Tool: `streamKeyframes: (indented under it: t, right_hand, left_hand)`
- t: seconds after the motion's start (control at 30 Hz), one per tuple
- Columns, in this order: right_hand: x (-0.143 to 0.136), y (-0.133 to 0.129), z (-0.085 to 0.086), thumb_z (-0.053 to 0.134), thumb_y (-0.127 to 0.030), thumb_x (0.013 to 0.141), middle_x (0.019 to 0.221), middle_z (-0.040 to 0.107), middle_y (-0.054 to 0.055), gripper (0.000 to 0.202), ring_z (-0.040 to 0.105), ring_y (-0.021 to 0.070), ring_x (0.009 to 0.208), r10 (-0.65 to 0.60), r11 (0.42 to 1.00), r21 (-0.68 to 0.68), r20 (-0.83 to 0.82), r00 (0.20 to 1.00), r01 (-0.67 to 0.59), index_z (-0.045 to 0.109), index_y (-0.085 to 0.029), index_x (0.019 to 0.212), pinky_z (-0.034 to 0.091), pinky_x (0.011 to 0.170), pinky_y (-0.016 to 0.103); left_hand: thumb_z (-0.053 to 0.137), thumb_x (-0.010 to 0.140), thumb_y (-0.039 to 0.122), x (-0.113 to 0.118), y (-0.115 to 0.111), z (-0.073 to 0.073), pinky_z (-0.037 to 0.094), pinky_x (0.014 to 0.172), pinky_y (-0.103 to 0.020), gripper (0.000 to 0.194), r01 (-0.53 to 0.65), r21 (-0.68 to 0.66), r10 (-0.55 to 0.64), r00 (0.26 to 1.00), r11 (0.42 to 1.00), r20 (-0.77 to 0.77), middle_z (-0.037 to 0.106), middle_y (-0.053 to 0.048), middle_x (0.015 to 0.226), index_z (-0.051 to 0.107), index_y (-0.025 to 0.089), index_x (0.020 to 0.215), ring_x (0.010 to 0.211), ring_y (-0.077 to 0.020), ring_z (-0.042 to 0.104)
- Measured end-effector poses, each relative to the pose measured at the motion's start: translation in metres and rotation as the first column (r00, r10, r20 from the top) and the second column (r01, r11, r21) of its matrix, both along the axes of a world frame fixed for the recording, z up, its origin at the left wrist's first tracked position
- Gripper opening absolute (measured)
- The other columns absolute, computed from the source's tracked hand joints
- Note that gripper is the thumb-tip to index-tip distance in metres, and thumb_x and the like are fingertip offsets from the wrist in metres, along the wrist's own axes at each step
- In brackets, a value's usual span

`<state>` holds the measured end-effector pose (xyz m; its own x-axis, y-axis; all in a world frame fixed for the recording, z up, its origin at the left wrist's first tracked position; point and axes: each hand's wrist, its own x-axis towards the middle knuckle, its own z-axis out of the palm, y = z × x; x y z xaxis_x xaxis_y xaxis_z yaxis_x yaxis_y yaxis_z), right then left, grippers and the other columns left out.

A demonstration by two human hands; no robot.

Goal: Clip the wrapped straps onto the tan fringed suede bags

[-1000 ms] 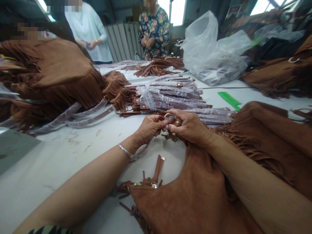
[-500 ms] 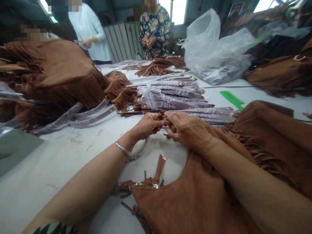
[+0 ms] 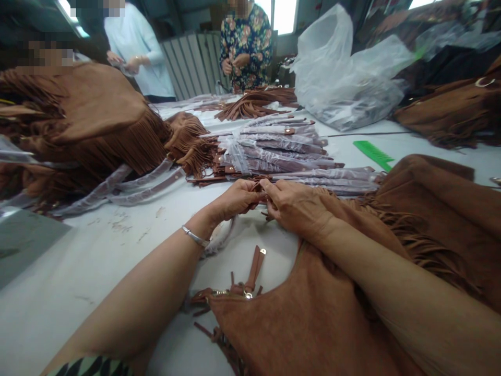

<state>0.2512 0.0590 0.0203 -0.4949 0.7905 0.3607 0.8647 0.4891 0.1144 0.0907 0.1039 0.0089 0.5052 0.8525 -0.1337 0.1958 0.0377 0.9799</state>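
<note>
Sagging in soft, matte folds, the brown suede-like bag [image 3: 313,318] lies towards the near edge of the white bench [image 3: 117,256], its mouth a smooth curve with a flat leather pull [image 3: 255,267] at one end. Both forearms reach forward and converge. The left hand [image 3: 237,199], palm turned inward, and the right hand [image 3: 299,206], knuckles up, pinch a small brown leather piece [image 3: 257,186], mostly hidden by fingers. Crinkled, a plastic-wrapped strap [image 3: 219,239] curves below the left wrist.
</note>
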Motion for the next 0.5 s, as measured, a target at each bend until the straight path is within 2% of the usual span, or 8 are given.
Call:
streamKeyframes:
  t: [0.1,0.23,0.5]
  right_hand:
    - [-0.0012,0.0014,-0.0006,0.045,-0.023,0.081,0.092,0.061,0.01,0.038,0.057,0.0238,0.08,-0.01,1.0,-0.02,0.003,1.0,0.01,0.05,-0.015,0.117,0.031,0.062,0.03]
    - [-0.0024,0.0027,-0.0005,0.046,-0.022,0.079,0.091,0.061,0.01,0.031,0.057,0.023,0.079,-0.024,0.999,-0.046,0.001,1.0,0.025,0.053,-0.015,0.109,0.031,0.061,0.029]
    - [-0.003,0.0024,-0.0031,0.043,-0.024,0.083,0.098,0.059,0.012,0.039,0.054,0.0233,0.084,0.015,1.0,0.024,0.012,1.0,-0.015,0.048,-0.013,0.12,0.033,0.067,0.03]
  left_hand:
    - [0.072,0.062,0.046,0.0016,-0.0008,0.0002,0.014,0.033,-0.018,0.041,0.012,-0.009,-0.012,1.0,1.0,-0.013,0.04,0.007,0.042,0.045,0.016,0.058,0.032,-0.0018,0.025]
    - [0.072,0.061,0.046,0.003,-0.0017,0.0013,0.013,0.033,-0.019,0.041,0.022,0.001,-0.022,1.0,1.0,-0.008,0.038,0.007,0.042,0.044,0.016,0.056,0.032,-0.0017,0.025]
    - [0.072,0.062,0.044,-0.0029,0.0045,-0.0009,0.012,0.034,-0.02,0.04,0.047,0.023,-0.047,0.999,0.999,0.003,0.037,0.007,0.04,0.045,0.015,0.055,0.033,-0.0019,0.025]
